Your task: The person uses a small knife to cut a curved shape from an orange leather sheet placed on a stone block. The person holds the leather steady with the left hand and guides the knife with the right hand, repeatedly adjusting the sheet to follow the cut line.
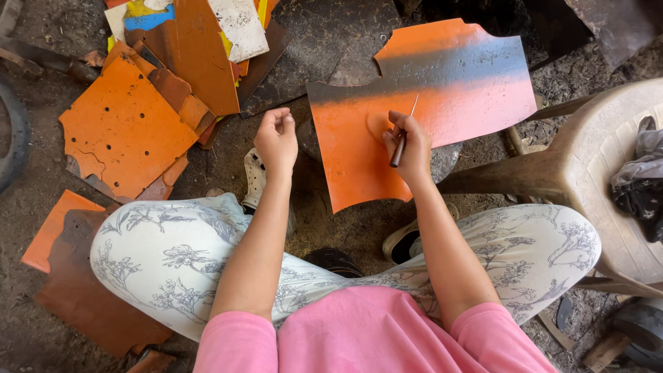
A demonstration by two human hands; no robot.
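A large orange metal sheet [442, 90] with a dark sprayed band across its top lies on the ground in front of me. My right hand [409, 144] rests on it, shut on a thin pointed tool [403, 138] with a brown handle, its metal tip pointing up over the sheet. My left hand [277, 140] hovers left of the sheet above the dirt, fingers curled into a loose fist with nothing in it. My knees in flower-print trousers spread below both arms.
A heap of orange and rusty sheet offcuts [131, 117] lies at the upper left, more pieces [62, 242] at the lower left. A beige plastic stool [608, 166] with a dark cloth [639, 179] stands at right. A dark round plate [331, 41] lies behind the sheet.
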